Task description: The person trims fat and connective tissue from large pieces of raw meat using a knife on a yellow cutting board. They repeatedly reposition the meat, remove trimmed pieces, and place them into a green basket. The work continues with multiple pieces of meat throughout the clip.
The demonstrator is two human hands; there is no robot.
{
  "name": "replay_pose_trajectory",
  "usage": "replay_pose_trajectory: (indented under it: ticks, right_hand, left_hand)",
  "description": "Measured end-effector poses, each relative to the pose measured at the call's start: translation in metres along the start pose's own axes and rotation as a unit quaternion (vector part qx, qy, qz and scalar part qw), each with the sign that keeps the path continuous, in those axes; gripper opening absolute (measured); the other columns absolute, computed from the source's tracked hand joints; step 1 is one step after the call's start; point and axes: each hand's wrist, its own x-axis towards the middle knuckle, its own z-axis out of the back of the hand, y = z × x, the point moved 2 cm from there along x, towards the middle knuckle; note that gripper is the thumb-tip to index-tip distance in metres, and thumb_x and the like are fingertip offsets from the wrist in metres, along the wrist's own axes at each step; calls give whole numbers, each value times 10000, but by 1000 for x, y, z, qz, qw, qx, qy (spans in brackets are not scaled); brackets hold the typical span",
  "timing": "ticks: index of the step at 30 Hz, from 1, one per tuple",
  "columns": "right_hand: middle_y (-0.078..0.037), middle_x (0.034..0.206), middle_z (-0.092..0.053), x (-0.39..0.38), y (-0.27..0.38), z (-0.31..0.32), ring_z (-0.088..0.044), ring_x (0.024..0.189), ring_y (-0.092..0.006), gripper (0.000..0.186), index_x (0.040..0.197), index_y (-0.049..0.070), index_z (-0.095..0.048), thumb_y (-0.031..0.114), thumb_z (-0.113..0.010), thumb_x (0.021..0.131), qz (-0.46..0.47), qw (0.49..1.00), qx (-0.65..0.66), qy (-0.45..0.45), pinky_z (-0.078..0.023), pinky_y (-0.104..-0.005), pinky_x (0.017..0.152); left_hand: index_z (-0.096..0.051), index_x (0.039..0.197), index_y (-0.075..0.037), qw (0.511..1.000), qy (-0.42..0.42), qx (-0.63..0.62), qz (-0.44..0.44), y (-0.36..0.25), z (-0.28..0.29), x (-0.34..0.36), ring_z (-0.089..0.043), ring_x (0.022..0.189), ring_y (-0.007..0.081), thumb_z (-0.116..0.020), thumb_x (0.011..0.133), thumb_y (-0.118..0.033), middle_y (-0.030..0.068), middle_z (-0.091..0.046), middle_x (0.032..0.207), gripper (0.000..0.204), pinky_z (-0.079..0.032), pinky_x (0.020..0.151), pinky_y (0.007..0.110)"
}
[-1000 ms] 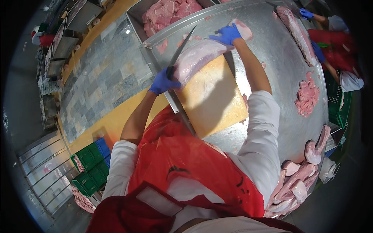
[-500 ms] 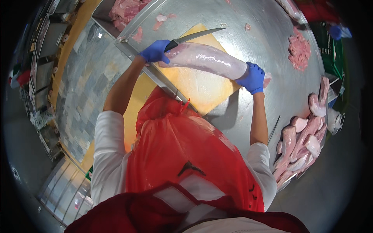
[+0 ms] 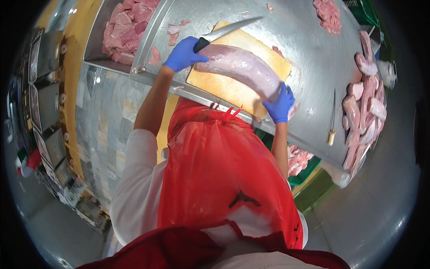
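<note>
My left hand [image 3: 183, 54], in a blue glove, is closed round the black handle of a long knife [image 3: 233, 25], its thumb against the left end of a long pale-pink meat loin [image 3: 237, 67]. The blade points right, above the loin. The loin lies across a worn yellow cutting board [image 3: 210, 87] on a steel table [image 3: 309, 58]. My right hand [image 3: 280, 103], also blue-gloved, grips the loin's right end near the board's lower right corner.
A steel bin [image 3: 89, 49] of pink meat adjoins the table at left. Meat strips [image 3: 367, 107] pile along the right edge beside a thin pale-handled rod [image 3: 331, 136]. Trimmings [image 3: 327, 13] lie at the back. A green crate [image 3: 304, 172] of meat sits below the table.
The loin has swung round from a rising diagonal to slope down rightward across the board. My right hand has come from the back toward me with its end. The view has shifted.
</note>
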Motion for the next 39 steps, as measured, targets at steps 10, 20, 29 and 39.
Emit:
replay_pose_trajectory:
  ticks: [10,20,29,39]
  right_hand:
    - [-216,1543,-345,8,254,-103,-250,1451,-418,881,1411,95,-455,603,-712,738,251,967,22,45,-40,-657,1158]
    - [-218,1313,-525,-6,262,-108,-480,1250,-400,451,1150,-3,-651,300,-729,827,196,965,88,-148,-333,-515,1114]
    - [-200,1015,-720,-100,174,-72,-691,917,-339,294,1131,42,-724,223,-643,915,226,919,277,166,-537,-396,873]
    - [-141,1109,-740,-170,41,-74,-685,1058,-205,286,1143,-33,-704,174,-663,950,8,929,347,132,-503,-333,964]
  left_hand:
    - [-598,1220,21,994,-106,-24,18,26,55,-150,-683,772,271,-644,974,-186,181,-677,892,325,-522,671,367]
    - [-522,1178,-46,950,-118,-282,56,30,-4,-167,-548,693,57,-487,1055,-192,8,-572,859,194,-438,555,213]
    - [-605,1015,12,977,-137,-147,71,35,-67,-110,-670,764,363,-551,988,-379,206,-661,782,396,-507,681,450]
    - [-596,1044,19,982,-169,-59,61,28,-105,-160,-623,916,520,-494,1018,-345,304,-668,938,379,-487,763,560]
